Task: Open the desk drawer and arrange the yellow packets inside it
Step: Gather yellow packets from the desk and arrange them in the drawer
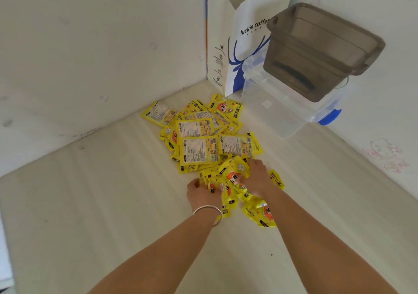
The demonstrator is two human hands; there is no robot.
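A loose heap of yellow packets (199,144) lies on a pale desk surface (101,192) near the corner of two white walls. Some lie face down showing printed backs, others show a cartoon face. My left hand (201,193), with a silver bangle on the wrist, grips packets at the near edge of the heap. My right hand (256,178) presses down on and grasps a bunch of packets (235,176) beside it. Both hands are buried in the near part of the heap. No drawer is in view.
A white paper coffee bag (239,38) stands in the corner. Right of it a clear plastic box (282,108) with a blue latch carries a smoky grey bin (316,52) tilted on top. Faint pink doodles mark the right wall (384,153).
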